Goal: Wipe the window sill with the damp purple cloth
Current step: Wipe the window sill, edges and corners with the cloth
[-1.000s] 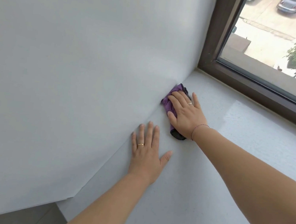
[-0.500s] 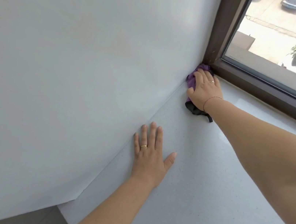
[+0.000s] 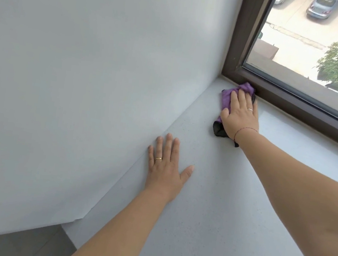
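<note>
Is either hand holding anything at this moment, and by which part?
The right hand presses flat on the middle of the purple cloth on the sill, with no closed grip. The left hand lies flat, empty.

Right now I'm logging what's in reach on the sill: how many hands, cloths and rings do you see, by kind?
Hands: 2, left hand, right hand
Cloths: 1, purple cloth
Rings: 2, and
Total: 5

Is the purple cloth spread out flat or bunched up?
Bunched up. The purple cloth lies crumpled in folds under the flat right hand on the pale grey window sill.
</note>
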